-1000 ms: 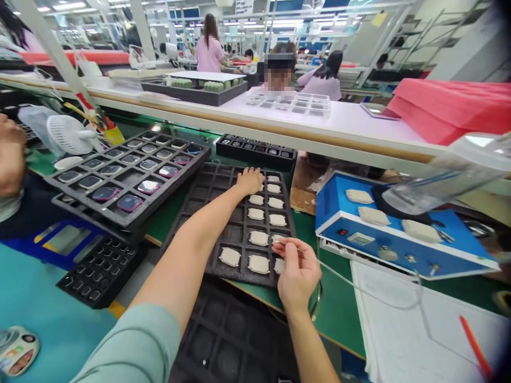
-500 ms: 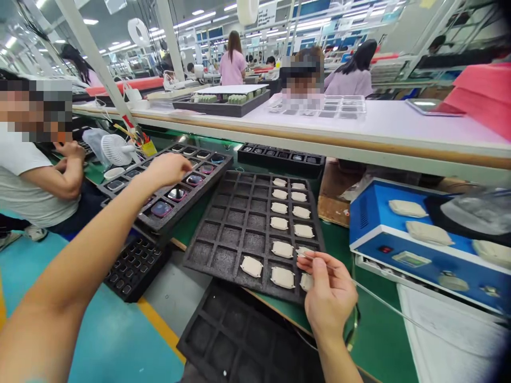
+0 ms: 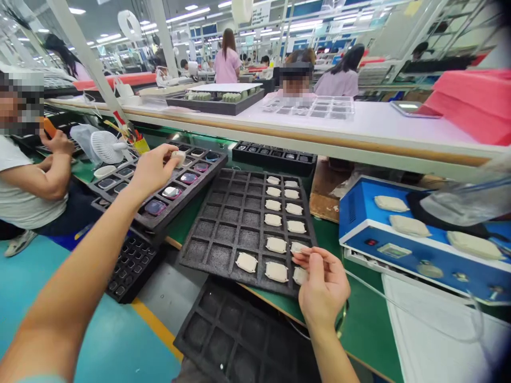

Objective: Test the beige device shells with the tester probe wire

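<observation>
Over the tray of watch-like pieces with dark glossy faces (image 3: 188,177) on the left, my left hand (image 3: 151,167) is closed, pinching a small off-white piece (image 3: 178,157) at its fingertips. My right hand (image 3: 324,287) is also closed, its fingertips at an off-white pad-like piece (image 3: 297,248) in the right column of the black foam tray (image 3: 217,234). A thin pale tube (image 3: 375,290) runs from behind that hand toward the right; its end among my fingers is mostly hidden. Several off-white pieces (image 3: 276,272) fill the tray's two right columns, plus one pocket beside them.
A blue box with a small display (image 3: 399,239) stands at the right, with off-white pieces on top. A shelf (image 3: 279,135) crosses above the bench. Another black tray (image 3: 235,335) lies low in front. A person (image 3: 32,175) sits at the left, beside a small white fan (image 3: 107,147).
My left hand has drawn back slightly and the off-white piece at its fingertips now shows. My right hand stays at the same pocket. The whole view has shifted a little.
</observation>
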Demonstrator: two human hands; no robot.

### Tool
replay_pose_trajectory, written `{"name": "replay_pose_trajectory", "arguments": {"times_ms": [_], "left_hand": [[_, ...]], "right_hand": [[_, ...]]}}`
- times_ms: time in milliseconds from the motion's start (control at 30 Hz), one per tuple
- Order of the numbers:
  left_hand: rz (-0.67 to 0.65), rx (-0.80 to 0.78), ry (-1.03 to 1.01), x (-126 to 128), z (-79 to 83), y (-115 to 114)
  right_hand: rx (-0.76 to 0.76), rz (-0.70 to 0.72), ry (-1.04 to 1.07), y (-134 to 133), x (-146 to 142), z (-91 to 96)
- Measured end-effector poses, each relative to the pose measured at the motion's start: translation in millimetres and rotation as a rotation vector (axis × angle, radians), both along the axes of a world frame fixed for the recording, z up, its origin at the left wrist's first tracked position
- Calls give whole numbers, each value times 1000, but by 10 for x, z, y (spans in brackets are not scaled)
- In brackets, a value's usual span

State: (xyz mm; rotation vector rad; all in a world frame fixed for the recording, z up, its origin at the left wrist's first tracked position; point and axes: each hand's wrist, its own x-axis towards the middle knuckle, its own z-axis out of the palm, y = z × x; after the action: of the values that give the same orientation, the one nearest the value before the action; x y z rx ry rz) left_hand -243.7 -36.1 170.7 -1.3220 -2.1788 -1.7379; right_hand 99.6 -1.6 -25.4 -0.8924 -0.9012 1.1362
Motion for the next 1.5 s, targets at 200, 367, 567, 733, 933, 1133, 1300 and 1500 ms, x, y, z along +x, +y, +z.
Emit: {"name": "replay_pose_trajectory", "arguments": {"times_ms": [200, 367, 567, 733, 933, 1133, 1300, 1500], "left_hand": [[-393, -70, -287, 1451, -1035, -80], [-486, -63, -754, 2092, -1680, 148], [-534, -60, -694, 2177, -1681, 198], [-499, -89, -621, 2203, -1723, 150], [-485, -86, -566, 2208, -1755, 149], [-496, -76, -539, 2209, -1770, 161], [-489, -79, -527, 2214, -1779, 147], [-484, -83, -515, 2212, -1773, 143]], "right_hand": [[116, -97, -146, 27, -15, -4], [261, -100, -204, 97, -10, -30], [439, -24, -328, 103, 14, -25], [433, -30, -364, 97, 32, 9], [421, -20, -346, 95, 34, -16], [425, -26, -377, 98, 34, 5], [420, -22, -375, 98, 42, 10], [402, -17, -370, 94, 44, 10]]}}
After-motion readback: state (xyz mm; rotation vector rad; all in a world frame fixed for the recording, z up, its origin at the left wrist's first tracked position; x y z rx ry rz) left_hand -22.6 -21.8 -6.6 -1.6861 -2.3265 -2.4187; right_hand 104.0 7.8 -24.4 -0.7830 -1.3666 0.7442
